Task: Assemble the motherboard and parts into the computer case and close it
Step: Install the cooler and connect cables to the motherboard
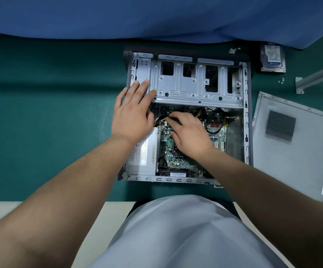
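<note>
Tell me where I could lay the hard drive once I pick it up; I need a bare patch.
The green mat left of the computer case is bare across to the picture's edge. The right is crowded: hard drive, screws, metal bracket and side panel.

Table cover [40,113]: you work on plain dark teal.
Cloth [137,16]: blue, behind your case.
Case frame [195,88]: bare silver-grey metal.
Motherboard [176,157]: green.
Cables [161,120]: yellow and black.
Side panel [292,144]: pale grey, with a dark dotted vent grid.
Power supply [143,155]: grey, white label.
</note>
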